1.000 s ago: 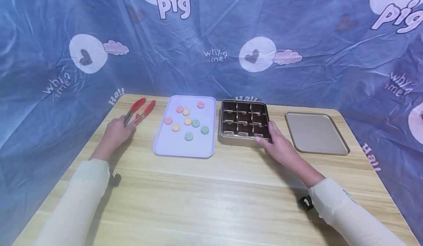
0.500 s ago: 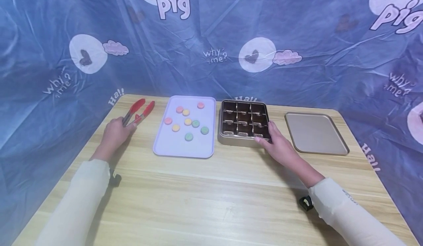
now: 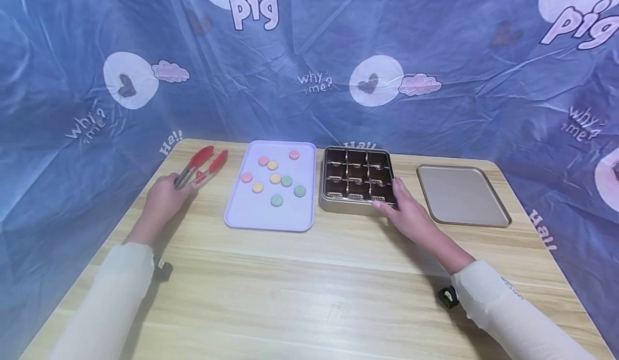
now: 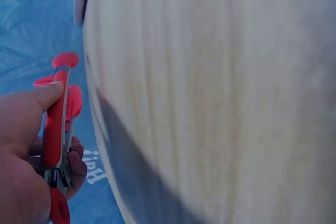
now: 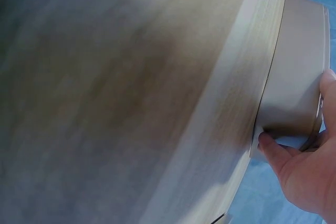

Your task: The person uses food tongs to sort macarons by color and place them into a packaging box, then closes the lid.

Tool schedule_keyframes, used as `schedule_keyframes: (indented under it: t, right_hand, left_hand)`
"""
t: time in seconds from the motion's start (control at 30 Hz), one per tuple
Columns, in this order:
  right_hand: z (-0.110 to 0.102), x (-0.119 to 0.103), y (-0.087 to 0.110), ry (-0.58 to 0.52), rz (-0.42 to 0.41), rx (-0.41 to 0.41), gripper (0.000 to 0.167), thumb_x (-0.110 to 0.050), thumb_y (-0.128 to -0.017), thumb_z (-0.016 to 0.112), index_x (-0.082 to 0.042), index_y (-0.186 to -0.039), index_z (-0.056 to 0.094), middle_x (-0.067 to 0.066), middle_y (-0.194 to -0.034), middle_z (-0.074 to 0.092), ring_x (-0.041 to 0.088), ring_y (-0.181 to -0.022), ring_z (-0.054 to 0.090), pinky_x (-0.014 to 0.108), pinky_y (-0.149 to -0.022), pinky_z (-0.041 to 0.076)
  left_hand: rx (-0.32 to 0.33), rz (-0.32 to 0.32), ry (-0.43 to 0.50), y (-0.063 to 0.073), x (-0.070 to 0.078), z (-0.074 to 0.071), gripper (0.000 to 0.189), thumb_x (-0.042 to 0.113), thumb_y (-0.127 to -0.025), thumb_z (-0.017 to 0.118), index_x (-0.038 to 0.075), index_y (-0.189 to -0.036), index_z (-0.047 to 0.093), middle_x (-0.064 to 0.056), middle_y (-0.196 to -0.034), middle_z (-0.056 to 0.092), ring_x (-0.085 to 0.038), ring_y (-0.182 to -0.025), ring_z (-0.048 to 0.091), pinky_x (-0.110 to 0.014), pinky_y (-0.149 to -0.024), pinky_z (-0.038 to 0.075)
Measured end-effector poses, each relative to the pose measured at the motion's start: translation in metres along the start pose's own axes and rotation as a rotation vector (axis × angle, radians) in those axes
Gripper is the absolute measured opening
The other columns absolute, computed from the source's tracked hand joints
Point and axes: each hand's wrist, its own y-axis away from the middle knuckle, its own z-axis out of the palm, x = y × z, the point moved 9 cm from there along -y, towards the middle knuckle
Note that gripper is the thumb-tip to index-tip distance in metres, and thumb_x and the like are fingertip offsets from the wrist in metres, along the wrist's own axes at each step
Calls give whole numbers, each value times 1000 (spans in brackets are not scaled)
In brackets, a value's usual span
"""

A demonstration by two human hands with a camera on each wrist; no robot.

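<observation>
Plainly, from the head view: left of the lilac tray, tongs with red tips spread apart, held in the left hand. On the tray, nine round pieces in pink, yellow and green. Just right of the tray, a gold tin with a brown nine-compartment insert, gripped at its near right corner by the right hand. Farther right of the tray, a flat gold lid.

From the left wrist: thumb laid along a red handle, fingers curled round the far side, tray only partly in sight.

From the right wrist: thumb against the tin's wall, a sliver of the tray beyond.
</observation>
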Motion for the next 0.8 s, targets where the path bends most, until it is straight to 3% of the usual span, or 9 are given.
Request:
schedule_keyframes:
  t: [0.3, 0.47, 0.8]
  right_hand:
    - [0, 0, 0, 8, -5, -8, 106, -71, -94, 46, -1, -160, 1, 19, -168, -1, 47, -152, 11, 61, -121, 15]
    - [-1, 1, 0, 10, -9, -2, 106, -71, -94, 47, -1, -160, 2, 19, -168, -1, 48, -151, 11, 62, -121, 15]
    - [2, 1, -1, 13, 2, 3, 106, -72, -93, 46, -4, -161, 3, 17, -169, 0, 47, -151, 13, 62, -120, 16]
  left_hand:
    - [16, 59, 19, 18, 19, -4, 59, 47, -99, 60, -6, -125, 57, -26, -100, 59, -38, -85, 55, -50, -71, 46]
    - [5, 75, 51, 30, 33, -3, 59, 46, -98, 61, -3, -130, 57, -26, -109, 60, -40, -95, 56, -58, -82, 47]
    - [-36, 124, 42, 58, 53, 7, 58, 41, -97, 65, -4, -134, 55, -27, -111, 62, -40, -97, 58, -58, -85, 48]
